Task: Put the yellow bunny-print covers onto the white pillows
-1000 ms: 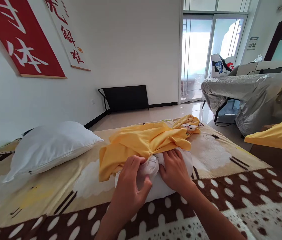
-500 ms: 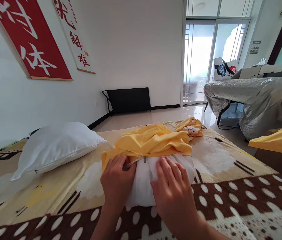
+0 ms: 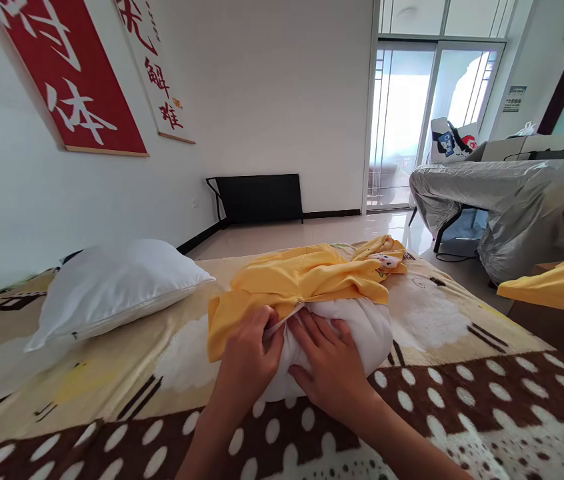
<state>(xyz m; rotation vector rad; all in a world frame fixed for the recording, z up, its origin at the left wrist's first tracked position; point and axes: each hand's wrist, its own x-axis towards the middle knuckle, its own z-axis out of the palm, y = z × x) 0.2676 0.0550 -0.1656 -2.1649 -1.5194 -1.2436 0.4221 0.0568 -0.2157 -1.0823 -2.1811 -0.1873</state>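
A yellow pillowcase (image 3: 272, 277) lies bunched over the far part of a white pillow insert (image 3: 369, 337), whose near part sticks out. My left hand (image 3: 252, 347) pinches the pillowcase's opening edge at the left, where a thin pale strip like a zipper runs. My right hand (image 3: 329, 353) lies on the white insert with fingers stretched out, the fingertips at the pillowcase's opening. A printed cartoon face (image 3: 386, 261) shows on the folded far-right part of the yellow cloth. How far the insert reaches inside is hidden.
Beneath everything is a patterned blanket (image 3: 127, 393). A white cushion (image 3: 122, 287) rests at the left, and yellow cloth (image 3: 557, 283) juts in at the right. Beyond are a plastic-covered table (image 3: 467, 177), a black folded panel (image 3: 259, 199) and a glass door (image 3: 402, 120).
My right hand has moved left and forward, its fingertips now at the pillowcase's opening. My left hand has shifted slightly right, still holding the edge.
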